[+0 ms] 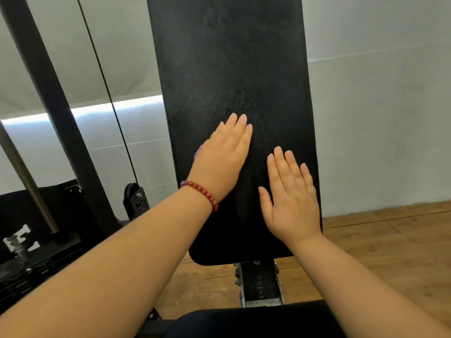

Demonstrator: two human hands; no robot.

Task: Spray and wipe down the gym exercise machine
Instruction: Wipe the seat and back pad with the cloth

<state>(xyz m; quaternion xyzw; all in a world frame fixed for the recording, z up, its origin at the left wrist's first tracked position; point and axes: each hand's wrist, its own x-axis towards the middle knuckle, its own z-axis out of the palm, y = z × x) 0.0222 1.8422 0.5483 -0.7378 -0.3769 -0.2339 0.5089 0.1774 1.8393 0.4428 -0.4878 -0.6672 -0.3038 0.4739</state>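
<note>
We find the machine's black back pad [231, 57] in the centre of the frame. Its long axis runs from lower centre to the top edge and leans slightly toward the upper left. Both hands lie flat on its lower half, apart, with fingers straight. The left hand [224, 154] sits higher and left of centre and presses a purple cloth [199, 151], which shows only at its edges. The right hand [290, 198] rests bare on the pad, lower and to the right. Most of the pad lies above the hands, so we judge that the coming stroke runs up along the long axis, led by the left hand, which is nearer. We see no brand or label. The marks on the adjustment post [260, 284] below the pad are too small to read.
</note>
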